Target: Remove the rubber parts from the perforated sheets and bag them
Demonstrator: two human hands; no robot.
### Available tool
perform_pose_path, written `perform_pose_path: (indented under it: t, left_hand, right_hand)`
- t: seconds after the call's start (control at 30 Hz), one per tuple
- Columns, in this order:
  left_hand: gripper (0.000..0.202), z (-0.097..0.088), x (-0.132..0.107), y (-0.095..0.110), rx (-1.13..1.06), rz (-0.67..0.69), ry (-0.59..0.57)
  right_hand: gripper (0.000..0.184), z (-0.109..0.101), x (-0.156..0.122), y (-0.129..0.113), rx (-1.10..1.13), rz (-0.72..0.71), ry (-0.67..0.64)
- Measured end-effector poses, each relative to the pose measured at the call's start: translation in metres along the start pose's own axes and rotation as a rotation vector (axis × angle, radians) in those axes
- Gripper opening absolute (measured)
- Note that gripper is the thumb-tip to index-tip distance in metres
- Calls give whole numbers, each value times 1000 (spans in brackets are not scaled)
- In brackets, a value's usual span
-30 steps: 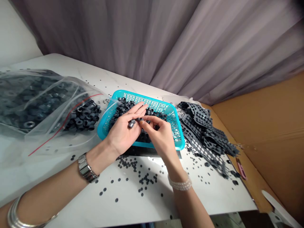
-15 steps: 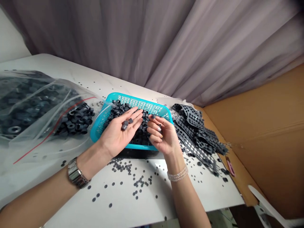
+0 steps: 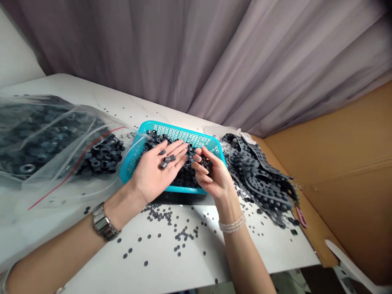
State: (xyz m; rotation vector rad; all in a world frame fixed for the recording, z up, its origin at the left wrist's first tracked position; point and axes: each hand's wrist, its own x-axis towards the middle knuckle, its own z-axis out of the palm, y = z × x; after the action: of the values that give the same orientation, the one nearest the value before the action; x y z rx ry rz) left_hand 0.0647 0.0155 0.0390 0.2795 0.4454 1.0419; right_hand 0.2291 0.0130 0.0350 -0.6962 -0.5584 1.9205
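My left hand (image 3: 156, 173) is palm up over the basket, its fingers stretched out. A few small dark tube pieces (image 3: 165, 163) lie loose on the palm and fingers. Just to the right, my right hand (image 3: 216, 171) has its fingers curled in. Dark pieces (image 3: 207, 163) seem to sit in the hollow of those fingers, though they are partly hidden. Beneath both hands stands a turquoise perforated basket (image 3: 183, 129), with many dark tube pieces (image 3: 154, 139) in it.
At left lies a clear zip bag (image 3: 49, 171) of the same pieces. Small dark discs (image 3: 183, 234) are scattered over the white table (image 3: 101, 265). Dark perforated sheets (image 3: 260, 175) are heaped at right, near a pink tool (image 3: 301, 217) and cardboard (image 3: 337, 163).
The piece pinched between my right thumb and forefinger no longer shows there. One more piece appears over my left palm, close to the forefinger. The view has shifted slightly.
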Motion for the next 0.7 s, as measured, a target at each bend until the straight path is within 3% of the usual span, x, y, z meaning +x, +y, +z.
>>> perform_pose_path:
  t: [0.07,0.17,0.33,0.43,0.6,0.7]
  left_hand:
    - [55,0,0,0,-25,-5,11]
    - [56,-3,2,-1,-47,-10,10]
    - [54,-7,3,-1,-73,-22,-18]
    - [53,-6,2,0,-82,-26,-21]
    - [53,-2,1,0,-98,-46,1]
    - [51,0,1,0,-104,-57,8]
  right_hand:
    - [12,1,0,1,-53,-15,13]
    - [18,3,-2,5,-250,-99,57]
    - [23,15,-5,17,-918,-374,229]
    - [23,21,-6,23,-1229,-481,262]
    - [24,22,-3,26,-1254,-465,202]
    - [16,18,-2,24,-1014,-404,178]
